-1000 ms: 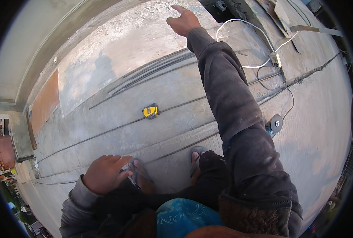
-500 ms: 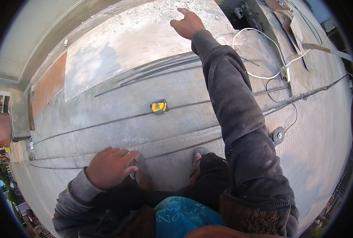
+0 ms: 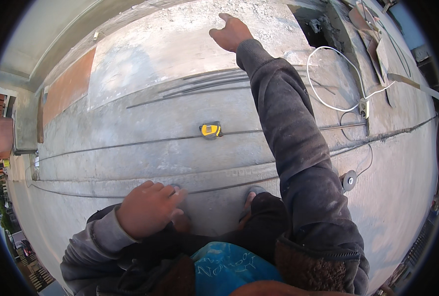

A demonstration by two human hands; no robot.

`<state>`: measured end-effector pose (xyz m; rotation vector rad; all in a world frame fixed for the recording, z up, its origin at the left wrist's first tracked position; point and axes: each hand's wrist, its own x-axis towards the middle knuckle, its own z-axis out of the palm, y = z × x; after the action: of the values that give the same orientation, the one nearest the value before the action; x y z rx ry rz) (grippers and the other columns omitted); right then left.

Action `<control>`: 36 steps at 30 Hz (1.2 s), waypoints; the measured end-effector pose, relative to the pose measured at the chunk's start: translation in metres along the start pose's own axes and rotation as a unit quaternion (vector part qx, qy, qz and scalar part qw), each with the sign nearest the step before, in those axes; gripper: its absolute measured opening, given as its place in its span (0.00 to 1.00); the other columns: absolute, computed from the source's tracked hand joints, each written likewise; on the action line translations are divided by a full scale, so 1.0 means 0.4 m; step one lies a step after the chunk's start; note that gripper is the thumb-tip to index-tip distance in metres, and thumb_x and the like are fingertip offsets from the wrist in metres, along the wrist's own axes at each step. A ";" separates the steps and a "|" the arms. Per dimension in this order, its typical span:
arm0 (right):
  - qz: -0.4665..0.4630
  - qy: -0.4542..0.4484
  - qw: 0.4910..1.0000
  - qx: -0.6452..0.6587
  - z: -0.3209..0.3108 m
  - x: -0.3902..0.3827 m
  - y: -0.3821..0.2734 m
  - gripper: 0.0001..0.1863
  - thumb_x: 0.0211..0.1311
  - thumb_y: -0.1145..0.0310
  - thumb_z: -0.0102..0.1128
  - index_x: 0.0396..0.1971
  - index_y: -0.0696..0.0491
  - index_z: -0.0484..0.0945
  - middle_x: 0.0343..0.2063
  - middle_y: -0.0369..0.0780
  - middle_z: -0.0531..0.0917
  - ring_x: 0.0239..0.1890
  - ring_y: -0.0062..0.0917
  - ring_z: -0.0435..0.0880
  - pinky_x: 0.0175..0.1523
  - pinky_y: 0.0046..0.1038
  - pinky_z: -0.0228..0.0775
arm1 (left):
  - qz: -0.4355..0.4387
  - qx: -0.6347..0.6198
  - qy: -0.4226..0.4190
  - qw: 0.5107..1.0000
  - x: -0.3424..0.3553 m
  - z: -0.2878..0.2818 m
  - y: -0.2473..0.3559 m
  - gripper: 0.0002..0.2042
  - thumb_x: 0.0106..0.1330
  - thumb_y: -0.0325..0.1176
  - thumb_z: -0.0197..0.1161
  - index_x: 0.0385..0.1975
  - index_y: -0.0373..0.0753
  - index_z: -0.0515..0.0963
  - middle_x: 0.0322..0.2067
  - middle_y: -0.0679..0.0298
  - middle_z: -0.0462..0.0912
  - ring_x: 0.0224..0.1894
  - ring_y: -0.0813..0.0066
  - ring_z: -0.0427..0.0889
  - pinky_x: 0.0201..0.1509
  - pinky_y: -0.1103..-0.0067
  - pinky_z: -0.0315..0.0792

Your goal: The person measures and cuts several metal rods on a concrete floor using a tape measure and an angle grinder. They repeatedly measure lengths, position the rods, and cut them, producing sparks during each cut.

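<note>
My right hand (image 3: 231, 32) is stretched far forward over a pale, dusty board (image 3: 180, 34). Its index finger and thumb stand apart, and nothing shows in it; the other fingers are partly hidden. My left hand (image 3: 148, 209) hangs near my lap above my left foot, fingers loosely bent and apart, with no object in it. Between the hands, a yellow and black tape measure (image 3: 211, 129) rests at a long thin steel rod (image 3: 150, 142) on the concrete. Beyond it lie several dark rods (image 3: 204, 85) in a loose bundle.
A white cable (image 3: 323, 102) loops to a socket block (image 3: 364, 107) at the right. An angle grinder's disc (image 3: 349, 181) shows beside my right sleeve. A dark opening (image 3: 313, 27) gapes at the far right. A brown board (image 3: 70, 88) lies at the left.
The view has shifted, so the tape measure and rods sit a little further right. My right hand keeps pointing forward; my left hand has moved slightly right, its fingers a bit blurred.
</note>
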<state>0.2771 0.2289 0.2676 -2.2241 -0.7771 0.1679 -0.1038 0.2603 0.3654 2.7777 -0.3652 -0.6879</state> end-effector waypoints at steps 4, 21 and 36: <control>-0.036 -0.002 0.998 0.056 0.035 0.011 -0.019 0.40 0.54 0.59 0.61 0.66 0.58 0.60 0.52 0.53 0.78 0.57 0.42 0.75 0.63 0.33 0.67 | 0.008 -0.002 0.017 1.000 -0.012 0.006 -0.004 0.21 0.58 0.39 0.65 0.50 0.39 0.73 0.34 0.64 0.78 0.36 0.67 0.79 0.42 0.73 0.72; -0.082 -0.053 0.991 0.096 0.173 0.000 -0.213 0.40 0.55 0.60 0.60 0.67 0.57 0.59 0.59 0.54 0.72 0.62 0.43 0.72 0.65 0.33 0.66 | 0.031 0.017 0.044 0.998 -0.061 0.034 -0.013 0.22 0.60 0.42 0.63 0.51 0.38 0.71 0.43 0.58 0.79 0.39 0.66 0.79 0.45 0.73 0.71; -0.116 -0.068 0.980 0.144 0.304 -0.013 -0.375 0.41 0.55 0.60 0.59 0.68 0.56 0.57 0.60 0.54 0.71 0.63 0.43 0.70 0.67 0.33 0.63 | 0.048 0.001 0.071 0.996 -0.090 0.071 -0.034 0.23 0.58 0.41 0.64 0.52 0.39 0.72 0.37 0.62 0.77 0.39 0.68 0.78 0.44 0.75 0.71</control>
<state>0.1589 0.3804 0.2869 -1.8486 -1.0121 0.3012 -0.1459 0.2786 0.3521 2.7694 -0.4667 -0.4639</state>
